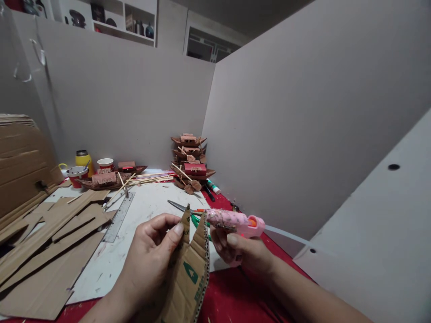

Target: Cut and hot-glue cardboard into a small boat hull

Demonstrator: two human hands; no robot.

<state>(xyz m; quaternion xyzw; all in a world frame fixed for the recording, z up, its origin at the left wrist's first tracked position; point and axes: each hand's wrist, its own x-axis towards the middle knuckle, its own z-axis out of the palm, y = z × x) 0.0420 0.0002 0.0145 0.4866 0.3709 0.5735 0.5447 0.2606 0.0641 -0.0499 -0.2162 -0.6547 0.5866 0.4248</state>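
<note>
My left hand [153,251] pinches one pointed tip of a bent cardboard piece [193,273] that carries green print and has a corrugated edge. The piece splits into two points at its top. In my right hand [247,251] is a pink hot glue gun [232,220], fingers wrapped round its handle. Its nozzle points left, close to the cardboard's tips; whether it touches them I cannot tell. A long translucent glue stick [286,234] sticks out of the gun's back. Behind the cardboard lie scissors [177,206] with green handles, partly hidden.
Cardboard strips [70,229] and a metal ruler [119,217] lie on the left. Small model boats [190,168] are stacked at the back corner, near thin wooden sticks [151,178]. Paper cups [78,175] and a yellow bottle [84,161] stand back left. A grey partition [303,125] rises on the right.
</note>
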